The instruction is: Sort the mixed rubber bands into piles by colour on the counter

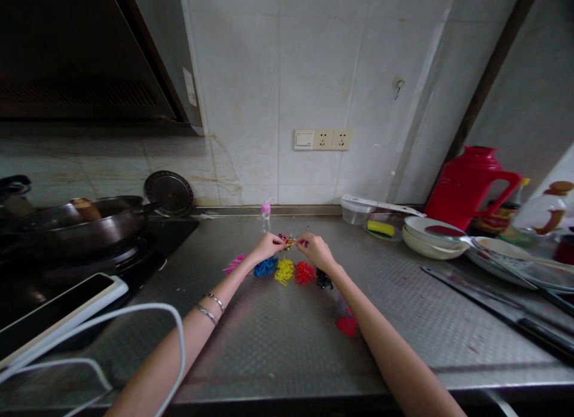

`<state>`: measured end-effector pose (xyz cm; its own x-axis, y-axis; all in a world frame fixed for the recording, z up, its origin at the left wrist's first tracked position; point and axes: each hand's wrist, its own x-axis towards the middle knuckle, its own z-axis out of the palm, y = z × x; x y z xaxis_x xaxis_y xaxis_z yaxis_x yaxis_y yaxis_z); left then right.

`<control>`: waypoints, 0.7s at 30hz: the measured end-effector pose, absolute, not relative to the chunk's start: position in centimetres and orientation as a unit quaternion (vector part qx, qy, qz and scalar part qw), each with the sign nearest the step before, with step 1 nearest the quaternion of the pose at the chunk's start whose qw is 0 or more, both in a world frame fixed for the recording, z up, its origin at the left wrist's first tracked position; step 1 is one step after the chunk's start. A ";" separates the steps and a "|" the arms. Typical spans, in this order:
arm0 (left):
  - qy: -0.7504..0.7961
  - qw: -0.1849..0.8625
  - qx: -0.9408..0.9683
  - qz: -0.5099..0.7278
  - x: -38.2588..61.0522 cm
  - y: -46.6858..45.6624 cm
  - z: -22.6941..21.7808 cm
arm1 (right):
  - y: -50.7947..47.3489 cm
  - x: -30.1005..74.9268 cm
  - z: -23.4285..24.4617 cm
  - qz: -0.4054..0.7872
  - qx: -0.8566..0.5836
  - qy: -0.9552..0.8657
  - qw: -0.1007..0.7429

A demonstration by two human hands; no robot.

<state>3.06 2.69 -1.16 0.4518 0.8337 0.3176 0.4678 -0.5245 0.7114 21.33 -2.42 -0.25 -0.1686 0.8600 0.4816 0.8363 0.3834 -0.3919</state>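
Note:
My left hand [268, 246] and my right hand [314, 249] meet over the middle of the counter, both with fingers pinched. Between the fingertips is a mixed clump of small coloured rubber bands [289, 242]; which single band each hand grips is too small to tell. Sorted heaps lie in a row just nearer to me: pink bands [234, 263], partly behind my left forearm, then blue bands [266, 267], yellow bands [284, 271], red bands [305, 273] and black bands [323, 279], partly covered by my right wrist.
A small pink-capped bottle [266, 216] stands behind my hands. By my right forearm lies a red object [347, 325]. At left are a pan [85, 228] on the stove and a white cable [147, 307]; at right, a sponge [380, 228], bowls [430, 240] and a red thermos [464, 186].

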 end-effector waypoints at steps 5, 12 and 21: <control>0.421 0.252 0.802 0.341 2.4 3.0 -0.9 | -2.7 22.0 -0.1 0.039 -0.536 -0.778 0.326; 0.420 0.222 0.815 0.331 2.3 2.6 -0.8 | -3.3 21.0 -0.3 0.100 -0.439 -0.849 0.276; 0.396 0.151 0.866 0.267 3.8 -0.1 -0.5 | -1.9 23.8 -0.6 0.061 -0.560 -0.754 0.339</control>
<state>3.82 -0.06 -0.45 0.5437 0.7657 0.3436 0.6047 -0.6413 0.4724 23.79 -1.95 -0.59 -0.1437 0.8850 0.4429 0.8027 0.3660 -0.4708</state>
